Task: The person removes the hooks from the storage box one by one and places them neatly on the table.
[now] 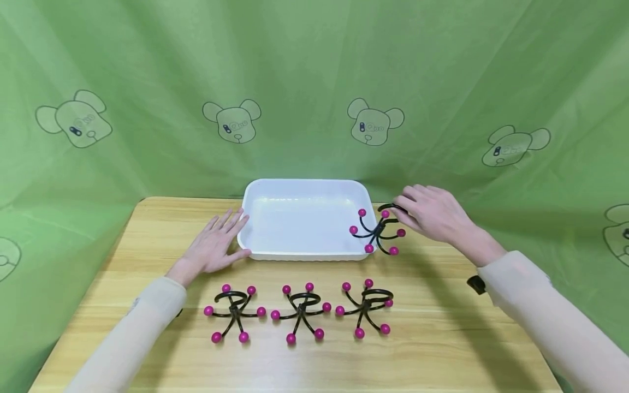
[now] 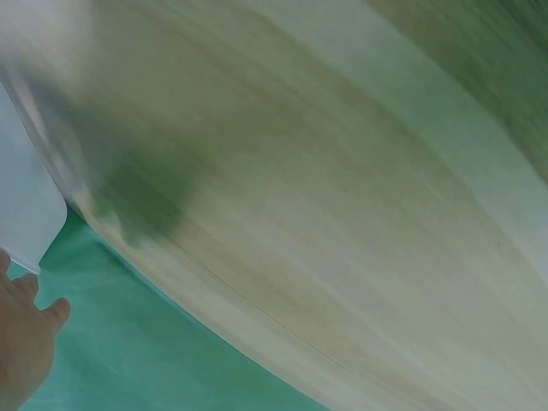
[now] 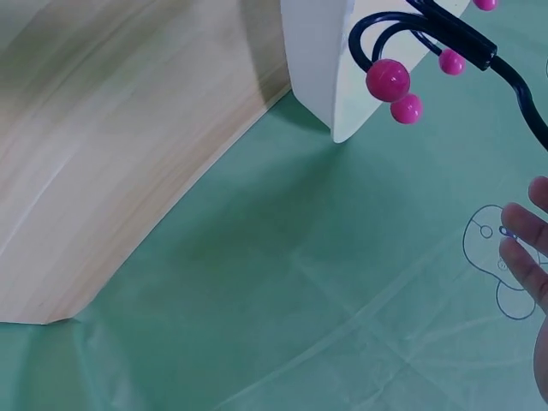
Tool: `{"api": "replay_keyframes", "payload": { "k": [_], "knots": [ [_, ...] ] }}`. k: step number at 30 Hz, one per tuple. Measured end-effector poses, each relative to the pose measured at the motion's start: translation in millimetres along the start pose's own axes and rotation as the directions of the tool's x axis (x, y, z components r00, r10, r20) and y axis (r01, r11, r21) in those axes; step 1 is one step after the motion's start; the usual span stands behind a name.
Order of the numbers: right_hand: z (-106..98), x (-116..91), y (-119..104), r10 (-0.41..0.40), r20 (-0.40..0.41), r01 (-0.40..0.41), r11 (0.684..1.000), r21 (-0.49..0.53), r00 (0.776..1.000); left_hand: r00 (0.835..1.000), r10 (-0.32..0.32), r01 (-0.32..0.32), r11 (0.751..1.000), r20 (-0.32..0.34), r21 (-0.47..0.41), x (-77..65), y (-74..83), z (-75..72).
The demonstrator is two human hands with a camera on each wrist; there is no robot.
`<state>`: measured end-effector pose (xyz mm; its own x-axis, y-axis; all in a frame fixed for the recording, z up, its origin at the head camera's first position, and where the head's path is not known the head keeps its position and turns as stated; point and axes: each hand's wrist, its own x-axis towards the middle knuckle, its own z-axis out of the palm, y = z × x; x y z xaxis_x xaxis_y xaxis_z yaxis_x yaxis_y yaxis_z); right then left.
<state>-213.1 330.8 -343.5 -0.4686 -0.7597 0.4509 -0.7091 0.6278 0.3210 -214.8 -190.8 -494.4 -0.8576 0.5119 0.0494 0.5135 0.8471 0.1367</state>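
In the head view my right hand (image 1: 432, 214) grips the curled handle of a black claw massager (image 1: 377, 231) with pink ball tips. Its prongs hang over the right end of a white tray (image 1: 304, 221), pointing downward. The right wrist view has the same massager (image 3: 467, 41) beside the tray wall (image 3: 310, 60), with fingers (image 3: 527, 224) partly in frame. My left hand (image 1: 215, 244) lies with straight fingers against the tray's left rim; the left wrist view catches only part of that hand (image 2: 24, 338) by the tray's edge (image 2: 26, 193).
Three more such massagers stand in a row on the wooden table (image 1: 432, 327), nearer me than the tray: left (image 1: 234, 311), middle (image 1: 302, 311) and right (image 1: 365, 308). Behind the tray hangs a green curtain (image 1: 304, 71) with mouse-head drawings.
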Motion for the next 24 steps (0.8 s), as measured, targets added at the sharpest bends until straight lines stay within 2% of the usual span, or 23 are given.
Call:
{"api": "replay_keyframes", "payload": {
  "k": [9,24],
  "knots": [
    [-15,-25,-6,-0.007,-0.025,0.007,1.000,-0.024,1.000,1.000,0.002,-0.002,1.000,-0.002,-0.005,1.8,1.7,0.2],
    [-22,-63,-8,-0.033,-0.035,0.032,0.999,-0.044,0.999,1.000,-0.008,0.008,1.000,0.005,-0.005,-0.8,0.0,-0.6]
  ]
}}
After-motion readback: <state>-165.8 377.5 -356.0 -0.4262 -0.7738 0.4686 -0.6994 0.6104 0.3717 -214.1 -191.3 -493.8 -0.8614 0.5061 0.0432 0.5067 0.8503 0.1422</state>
